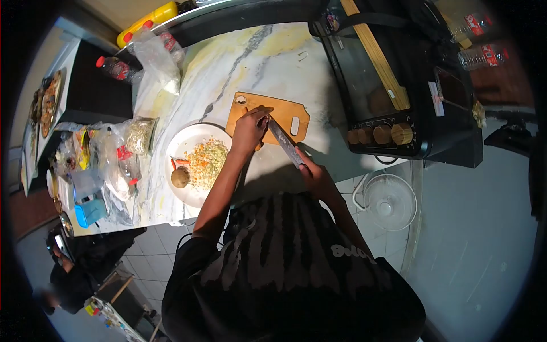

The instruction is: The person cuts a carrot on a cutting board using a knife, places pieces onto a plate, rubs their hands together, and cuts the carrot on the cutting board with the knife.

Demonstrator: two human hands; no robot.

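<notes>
My right hand [313, 174] is closed round the handle of a kitchen knife [283, 138]. The blade points up and left across a wooden cutting board [273, 101]. Over the board's middle, my left hand [252, 130] is closed, its fingers close to the blade's tip; what they hold is hidden. An orange piece, perhaps carrot [258, 147], shows beside that hand. Left of the board, a large white plate [176, 145] holds finely chopped pale green and orange vegetables [206, 162], red chillies [181, 162] and a round brown item [180, 177], perhaps a potato.
A black oven [387, 108] stands at the right, a wooden stick [376, 54] on top. Plastic bags [139, 135], bottles [117, 68] and a blue container [90, 212] crowd the counter's left. A white fan [389, 202] is below. Another person [74, 285] is at lower left.
</notes>
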